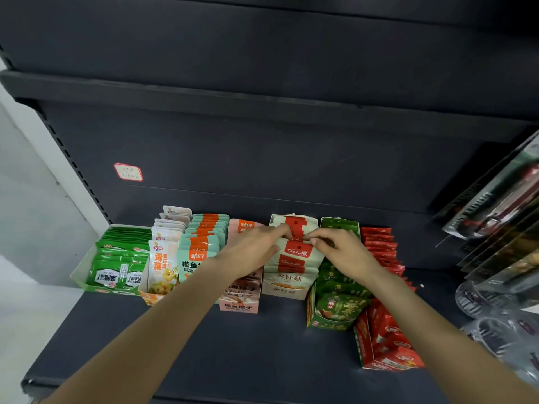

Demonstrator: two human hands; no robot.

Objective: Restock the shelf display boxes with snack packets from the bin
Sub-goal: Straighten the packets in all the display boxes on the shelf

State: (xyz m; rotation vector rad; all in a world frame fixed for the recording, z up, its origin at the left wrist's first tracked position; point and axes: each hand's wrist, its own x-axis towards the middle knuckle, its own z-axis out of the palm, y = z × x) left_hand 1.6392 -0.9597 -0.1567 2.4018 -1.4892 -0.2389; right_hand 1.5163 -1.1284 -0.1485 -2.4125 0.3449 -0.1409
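Observation:
A row of display boxes stands on the dark shelf point(233, 345). In the middle is a cream box point(287, 287) filled with cream-and-red snack packets point(296, 252). My left hand point(253, 249) reaches in from the left and its fingertips pinch the top edges of those packets. My right hand point(338, 249) comes from the right and its curled fingers pinch the same packets near their hang holes. Both hands meet over the row of packets, partly hiding the pink box point(242, 298) and the green box point(335, 310). No bin is in view.
Left of the hands are a green-packet tray point(116, 266), an orange box point(162, 269) and teal-and-orange packets point(201, 246). A red box point(385, 339) sits at the right. Blister packs point(501, 217) hang at the far right. A shelf above point(204, 94) overhangs.

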